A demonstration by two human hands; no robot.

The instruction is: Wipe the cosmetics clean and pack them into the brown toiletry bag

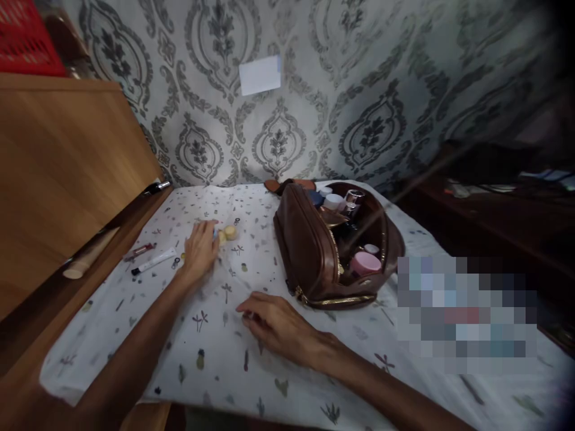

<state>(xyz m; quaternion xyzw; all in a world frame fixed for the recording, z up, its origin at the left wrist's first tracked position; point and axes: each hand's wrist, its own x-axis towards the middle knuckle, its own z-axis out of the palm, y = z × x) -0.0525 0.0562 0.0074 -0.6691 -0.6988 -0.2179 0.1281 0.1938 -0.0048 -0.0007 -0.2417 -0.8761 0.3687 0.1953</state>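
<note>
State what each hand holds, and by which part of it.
The left hand is at the small yellow items; whether it grips one, and where, cannot be told. The right hand shows nothing held.

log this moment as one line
left hand: at small yellow item | right hand: over patterned cloth | brown bag: open, pink item inside

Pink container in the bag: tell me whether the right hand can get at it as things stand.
Probably yes: the bag gapes open, and nothing seems to cover the pink container. The right hand is outside, so it would likely have to reach over the bag's side.
</note>
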